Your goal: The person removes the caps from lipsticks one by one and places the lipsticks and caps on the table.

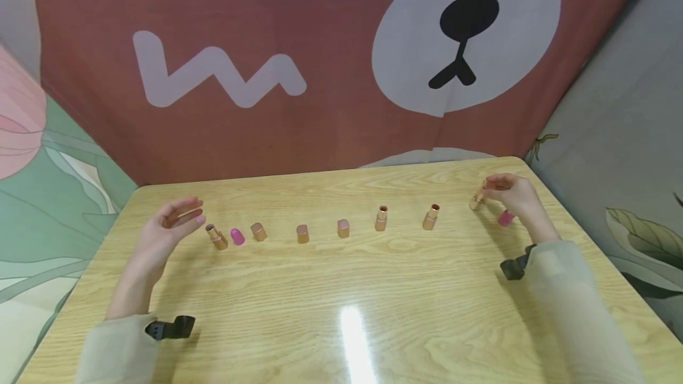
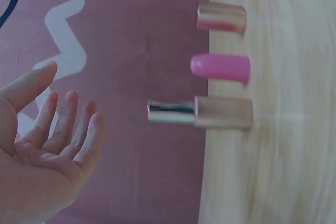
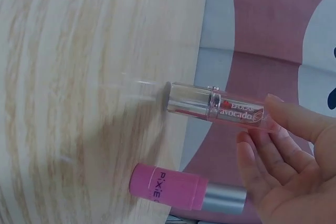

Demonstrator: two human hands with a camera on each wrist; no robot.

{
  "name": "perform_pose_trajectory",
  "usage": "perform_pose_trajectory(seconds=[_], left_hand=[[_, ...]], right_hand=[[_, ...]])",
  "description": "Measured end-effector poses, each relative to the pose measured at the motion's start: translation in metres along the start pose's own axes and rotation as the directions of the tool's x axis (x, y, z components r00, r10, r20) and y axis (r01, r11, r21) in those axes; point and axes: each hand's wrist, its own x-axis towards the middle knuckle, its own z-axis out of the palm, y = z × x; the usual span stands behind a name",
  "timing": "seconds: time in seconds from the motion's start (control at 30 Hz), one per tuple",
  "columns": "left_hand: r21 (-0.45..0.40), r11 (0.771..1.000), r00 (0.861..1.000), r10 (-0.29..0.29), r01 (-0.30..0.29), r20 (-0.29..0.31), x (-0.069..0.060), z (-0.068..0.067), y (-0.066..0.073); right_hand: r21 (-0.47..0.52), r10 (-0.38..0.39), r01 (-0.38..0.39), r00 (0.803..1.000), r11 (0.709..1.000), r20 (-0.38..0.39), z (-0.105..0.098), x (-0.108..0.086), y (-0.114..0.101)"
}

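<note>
At the table's right end my right hand [image 1: 517, 197] pinches the clear cap of a lip balm tube [image 3: 236, 113] between thumb and fingers. Its gold base stands on the table, and the lettering includes "avocado". Close beside it is a pink tube with a silver top [image 3: 173, 187], marked "PIXIE". On the left, my left hand [image 1: 165, 233] is raised with loosely bent fingers, holding nothing. Nearest to it stands an uncapped gold lipstick tube [image 2: 223, 113]. A pink cap [image 2: 223, 68] and a gold cap [image 2: 221, 17] stand just past that tube.
Along the table's middle run two more gold caps, one left [image 1: 303, 234] and one right [image 1: 343, 229]. Two uncapped gold lipstick tubes, one nearer [image 1: 381, 219] and one farther right [image 1: 430, 218], follow in the row. A reddish cloth [image 1: 240, 141] hangs behind the wooden table [image 1: 267, 301].
</note>
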Motion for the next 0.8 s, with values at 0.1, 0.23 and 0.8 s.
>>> perform_pose_trajectory(seconds=[0.1, 0.23, 0.8], left_hand=[[-0.103, 0.994, 0.999, 0.023, -0.027, -0.040, 0.001, 0.007, 0.007], [-0.175, 0.984, 0.996, 0.027, -0.041, -0.085, 0.001, 0.019, 0.015], [-0.058, 0.998, 0.995, 0.042, -0.037, 0.088, 0.009, 0.095, 0.048]], right_hand=[[0.010, 0.010, -0.010, 1.000, 1.000, -0.002, -0.001, 0.000, -0.002], [0.024, 0.036, -0.036, 0.999, 0.999, -0.009, -0.003, -0.002, -0.010], [0.352, -0.090, 0.091, 0.996, 0.932, -0.018, 0.010, -0.021, -0.085]])
